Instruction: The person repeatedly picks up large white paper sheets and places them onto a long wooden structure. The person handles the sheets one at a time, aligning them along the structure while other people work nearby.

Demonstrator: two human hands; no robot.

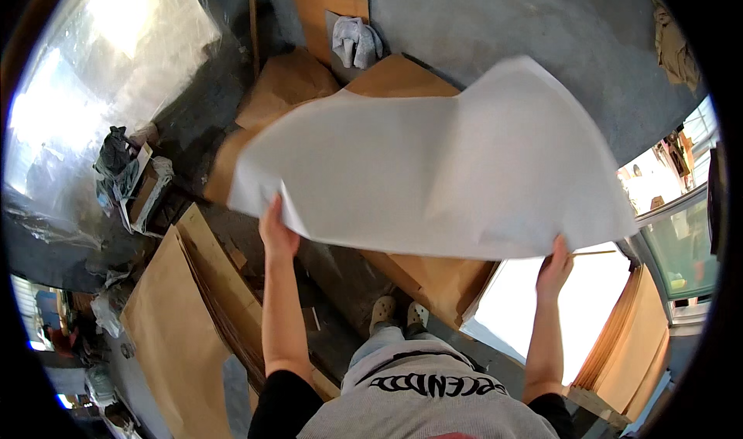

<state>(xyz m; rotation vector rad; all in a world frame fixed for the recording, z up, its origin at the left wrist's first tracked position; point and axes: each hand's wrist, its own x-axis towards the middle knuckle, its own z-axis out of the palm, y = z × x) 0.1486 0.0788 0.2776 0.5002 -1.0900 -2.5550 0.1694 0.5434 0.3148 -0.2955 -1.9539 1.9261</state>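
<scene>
A large white sheet, thin like paper, is stretched in front of me in the air, its far edge curving up and bending near the middle. At its near left edge my left hand grips it, with a small fold standing up by the thumb. My right hand pinches the near edge on the right side. Beneath the sheet lie brown sheets, mostly covered by it. Below my right hand is a bright white stack of sheets.
Brown boards or sheets are stacked at the left, and another brown stack stands at the right. A grey cloth lies at the far side. Clear plastic film covers something at the far left, near a cluttered box.
</scene>
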